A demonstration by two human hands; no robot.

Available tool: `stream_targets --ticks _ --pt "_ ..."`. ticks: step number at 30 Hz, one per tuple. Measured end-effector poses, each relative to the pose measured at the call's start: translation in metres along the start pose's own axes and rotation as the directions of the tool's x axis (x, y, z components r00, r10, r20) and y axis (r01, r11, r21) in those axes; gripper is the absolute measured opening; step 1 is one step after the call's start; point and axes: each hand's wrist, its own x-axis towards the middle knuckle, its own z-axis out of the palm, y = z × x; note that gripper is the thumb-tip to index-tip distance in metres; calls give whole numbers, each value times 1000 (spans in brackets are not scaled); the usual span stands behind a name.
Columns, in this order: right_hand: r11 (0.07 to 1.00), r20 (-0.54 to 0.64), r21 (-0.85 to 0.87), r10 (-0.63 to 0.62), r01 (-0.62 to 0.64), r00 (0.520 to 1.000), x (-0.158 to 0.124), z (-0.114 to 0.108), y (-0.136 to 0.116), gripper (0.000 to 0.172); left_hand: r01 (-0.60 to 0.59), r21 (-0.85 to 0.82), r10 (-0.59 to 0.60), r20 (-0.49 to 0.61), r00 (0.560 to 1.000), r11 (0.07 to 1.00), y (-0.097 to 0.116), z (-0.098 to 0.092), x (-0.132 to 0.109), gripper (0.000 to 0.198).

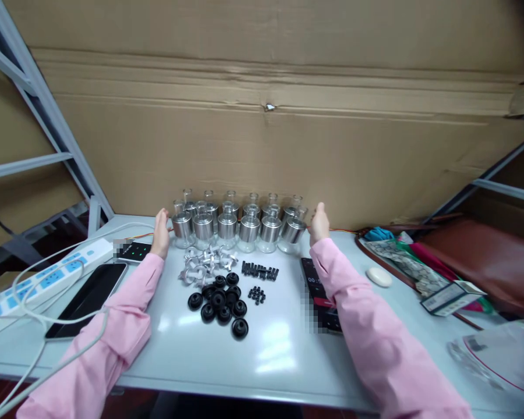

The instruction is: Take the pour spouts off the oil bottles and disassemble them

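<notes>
Two rows of glass bottles with metal bands point(249, 228) stand upright at the back of the white table. My left hand point(160, 234) is beside the left end of the rows, fingers stretched out and palm turned inward. At the right end, my right hand point(319, 223) is held the same way, close to the slightly tilted last bottle point(293, 230). Whether either hand touches the glass is unclear. In front of the bottles lie silver winged metal parts point(204, 265), black round caps point(218, 299), short black cylinders point(259, 270) and tiny black pieces point(257, 295).
A phone with a timer point(317, 285) lies under my right forearm. To the left are a power strip point(55, 279), a dark phone point(89, 297) and white cables. A white oval object point(379, 276), a small box point(453, 298) and a brown bag point(475, 262) are on the right. Cardboard point(244, 145) stands behind.
</notes>
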Motion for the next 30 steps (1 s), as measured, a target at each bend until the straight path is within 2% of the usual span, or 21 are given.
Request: stream_targets --ticks 1,3,4,5,6,8,10,11,12,14,16,18,19,21,23,24,27,30 --pt "996 -77 -14 -92 91 993 -10 -1 -5 26 -61 22 62 -23 998 998 5 -1 -8 32" --pt "964 -185 -54 -268 262 946 -37 -2 -10 15 -207 86 211 -42 977 975 13 -3 -28 27" --pt "942 -197 -75 -337 328 921 -53 -2 -9 15 -372 236 381 10 925 898 17 -2 -39 20" --pt "905 -182 -111 -425 411 887 -70 -1 -7 17 -508 346 517 72 853 789 20 -1 -50 12" --pt "798 -143 -218 -595 561 791 -87 0 -2 18 -605 398 601 151 785 690 23 1 -62 8" --pt "545 54 -349 -801 762 597 -116 5 10 24 -734 395 643 358 677 552 26 6 -82 12" --pt "331 396 -311 -807 891 439 -138 10 24 31 -831 318 609 569 552 455 28 11 -96 24" --pt "274 532 -257 -761 927 372 -145 12 30 33 -874 283 629 610 482 395 28 13 -102 32" --pt "257 626 -205 -707 945 328 -150 13 34 35 -903 248 659 620 426 350 28 15 -105 37" --pt "284 738 -131 -612 950 285 -155 14 42 35 -924 220 694 611 379 311 27 15 -109 42" --pt "359 778 -95 -555 928 294 -158 11 46 34 -926 231 698 609 378 299 24 14 -108 43" --pt "446 789 -77 -520 892 328 -158 5 48 33 -922 266 684 619 386 279 19 11 -105 43" --pt "483 787 -75 -509 872 349 -158 2 48 33 -916 294 674 621 400 273 16 10 -103 42" --pt "530 779 -78 -496 845 383 -158 -3 49 33 -884 365 624 627 466 293 13 7 -100 35" --pt "549 763 -86 -501 832 409 -157 -5 49 34 -842 436 539 648 538 317 12 6 -98 25" --pt "555 750 -93 -508 827 425 -156 -6 50 34 -831 461 490 672 555 310 14 6 -98 21" --pt "571 717 -107 -524 814 461 -155 -5 49 35 -832 505 337 760 555 231 20 8 -100 23" --pt "552 735 -112 -514 826 443 -155 -4 49 35 -814 548 238 778 581 195 25 11 -104 25"
